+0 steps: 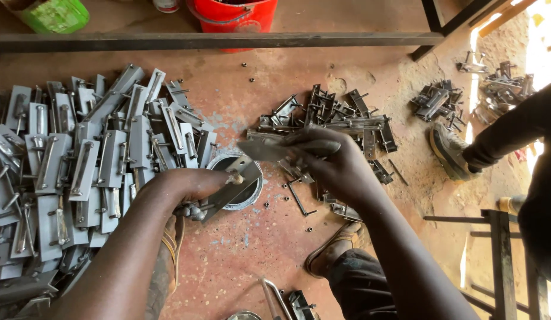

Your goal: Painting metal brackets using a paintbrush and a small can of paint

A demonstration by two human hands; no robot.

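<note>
Plainly, left hand [195,189] pinches a brush over the paint tin [239,181]; right hand [329,160] grips a latch plate [269,149], which could slip and drip paint

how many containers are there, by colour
Red bucket: 1
Green container: 1
Round paint tin under the hands: 1
Total: 3

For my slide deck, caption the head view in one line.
Left hand holds a metal latch plate over a paint tin; right hand brushes it.
</note>
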